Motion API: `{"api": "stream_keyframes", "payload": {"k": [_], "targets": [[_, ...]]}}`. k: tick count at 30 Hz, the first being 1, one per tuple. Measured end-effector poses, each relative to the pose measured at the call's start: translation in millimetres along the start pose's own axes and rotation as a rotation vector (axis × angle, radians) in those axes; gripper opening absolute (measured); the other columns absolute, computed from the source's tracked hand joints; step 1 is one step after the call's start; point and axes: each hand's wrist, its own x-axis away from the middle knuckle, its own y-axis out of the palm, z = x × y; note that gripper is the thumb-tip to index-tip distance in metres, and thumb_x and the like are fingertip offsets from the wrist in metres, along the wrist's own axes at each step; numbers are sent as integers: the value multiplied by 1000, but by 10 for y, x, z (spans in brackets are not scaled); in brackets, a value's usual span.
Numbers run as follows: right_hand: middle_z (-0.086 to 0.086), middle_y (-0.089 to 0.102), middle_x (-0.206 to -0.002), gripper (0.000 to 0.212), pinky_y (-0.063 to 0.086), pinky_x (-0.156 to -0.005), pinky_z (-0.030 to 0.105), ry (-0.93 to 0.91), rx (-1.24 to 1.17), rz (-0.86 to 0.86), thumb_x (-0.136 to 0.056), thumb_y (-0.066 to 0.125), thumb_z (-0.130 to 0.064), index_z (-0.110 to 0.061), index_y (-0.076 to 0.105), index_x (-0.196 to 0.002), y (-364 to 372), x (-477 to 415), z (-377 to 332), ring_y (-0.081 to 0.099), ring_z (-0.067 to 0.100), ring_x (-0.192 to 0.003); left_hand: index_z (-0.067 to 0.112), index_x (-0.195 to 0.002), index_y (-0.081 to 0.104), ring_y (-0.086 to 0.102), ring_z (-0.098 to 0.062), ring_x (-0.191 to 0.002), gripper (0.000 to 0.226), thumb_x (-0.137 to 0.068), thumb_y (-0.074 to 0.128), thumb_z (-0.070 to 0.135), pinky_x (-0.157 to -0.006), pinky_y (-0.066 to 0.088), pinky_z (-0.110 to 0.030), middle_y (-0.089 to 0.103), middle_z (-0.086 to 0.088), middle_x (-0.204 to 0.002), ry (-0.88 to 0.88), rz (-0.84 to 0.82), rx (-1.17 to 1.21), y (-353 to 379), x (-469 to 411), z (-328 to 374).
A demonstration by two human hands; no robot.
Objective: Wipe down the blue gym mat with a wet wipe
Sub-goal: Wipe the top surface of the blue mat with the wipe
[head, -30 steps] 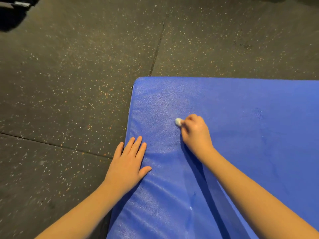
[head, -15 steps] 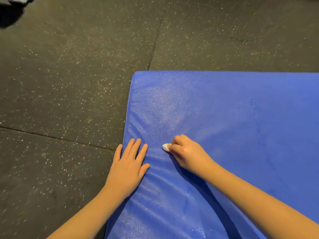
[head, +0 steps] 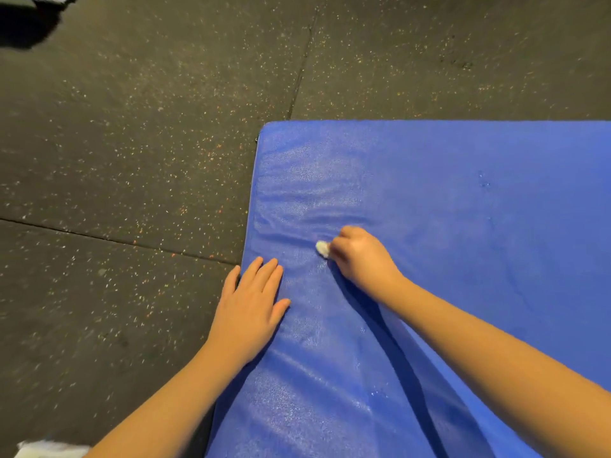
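Left hand: laid flat, fingers straight, on the mat's left edge.
Right hand: curled around a balled wet wipe, pressed onto the blue gym mat.

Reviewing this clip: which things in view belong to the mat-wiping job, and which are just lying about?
In the job:
blue gym mat
wet wipe, balled up and pressed on the mat
right hand, gripping the wipe
left hand, flat at the mat's edge

Lying about:
speckled floor
dark object, top left, unclear
white fuzzy thing, bottom left, unclear
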Motion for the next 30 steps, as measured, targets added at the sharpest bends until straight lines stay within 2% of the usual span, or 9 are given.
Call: {"api": "stream_keyframes", "payload": {"k": [3, 8, 11, 13, 16, 19, 21, 24, 30], "targets": [[7, 34, -58, 37, 26, -46, 27, 181, -60, 74, -85, 66, -12, 0, 49, -55, 108, 104, -258, 33, 24, -49, 8, -128, 61, 55, -28, -125, 62, -90, 32, 47, -94, 47, -52, 58, -6, -136, -42, -98, 26, 36, 103, 45], [10, 47, -68, 43, 36, -49, 31, -65, -109, -313, -93, 51, -35, -1, 59, -66, 32, 446, -398, 45, 29, -56, 9, -136, 53, 44, -26, -134, 69, -90, 24, 51, -100, 41, -53, 46, -5, -147, -50, -133, 52, 64, 116, 30], [13, 43, -67, 40, 34, -49, 34, 132, 1, -129, -93, 58, -24, 3, 54, -63, -80, 275, -148, 42, 29, -57, 15, -152, 25, 11, -21, -148, 76, -89, 9, 55, -117, 11, -48, 16, 2, -160, -50, -134, 84, 16, 123, 79], [19, 48, -70, 37, 37, -52, 37, 274, 2, -55, -92, 60, -20, 6, 57, -66, -68, 334, -211, 48, 36, -61, 12, -149, 33, 19, -22, -147, 75, -90, 14, 54, -116, 14, -48, 26, -1, -158, -64, -118, 116, 11, 182, 126], [16, 52, -74, 36, 42, -56, 37, 124, -129, -246, -93, 59, -28, 0, 65, -72, -83, 672, -569, 52, 35, -65, 9, -137, 51, 40, -25, -137, 74, -89, 20, 54, -108, 32, -51, 47, -5, -146, -61, -97, 148, 73, 311, 187], [8, 51, -75, 35, 40, -59, 34, 26, -165, -430, -92, 58, -34, -5, 67, -76, -199, 795, -555, 52, 28, -67, 14, -151, 29, 15, -19, -148, 87, -82, 1, 59, -116, 16, -45, 20, 1, -159, -41, -116, 168, 93, 393, 195], [7, 49, -73, 36, 41, -58, 35, 110, -77, -334, -92, 59, -33, -3, 65, -73, -224, 727, -387, 52, 31, -67, 18, -154, 14, 0, -15, -149, 90, -79, -8, 61, -119, 4, -40, 5, 5, -162, -47, -137, 173, 66, 387, 198], [11, 44, -66, 34, 36, -50, 34, 299, 9, -97, -91, 61, -19, 4, 60, -65, -125, 741, -381, 42, 29, -57, 17, -154, 13, -2, -16, -149, 73, -93, 7, 56, -119, 1, -40, 4, 3, -162, -74, -124, 167, 18, 393, 247], [11, 49, -66, 27, 37, -47, 32, -3, -136, -288, -86, 61, -19, -5, 59, -64, -118, 1199, -925, 49, 32, -56, 14, -151, 27, 8, -18, -149, 90, -79, -2, 60, -118, 8, -43, 16, 0, -161, -121, -93, 241, 73, 570, 295]]}}
